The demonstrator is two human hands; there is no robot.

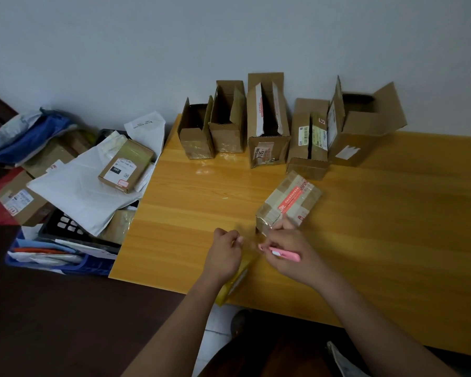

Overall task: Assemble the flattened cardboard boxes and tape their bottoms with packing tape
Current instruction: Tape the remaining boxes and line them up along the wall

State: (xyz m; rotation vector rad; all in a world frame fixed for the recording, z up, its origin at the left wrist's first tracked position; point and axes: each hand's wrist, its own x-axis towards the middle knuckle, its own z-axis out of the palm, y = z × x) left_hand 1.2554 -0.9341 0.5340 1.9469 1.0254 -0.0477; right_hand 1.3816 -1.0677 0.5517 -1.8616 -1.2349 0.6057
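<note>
Hands working close together: left hand (227,247) pinching clear tape (246,242), right hand (288,247) gripping a pink cutter (280,252), beside a taped box (288,204) lying on the table (392,213).

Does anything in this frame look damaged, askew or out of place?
Yes. The tall cardboard box with white-edged flaps in the back row has ragged, torn flap edges. The small brown box before the hands lies askew to the yellow wooden table's edge.
</note>
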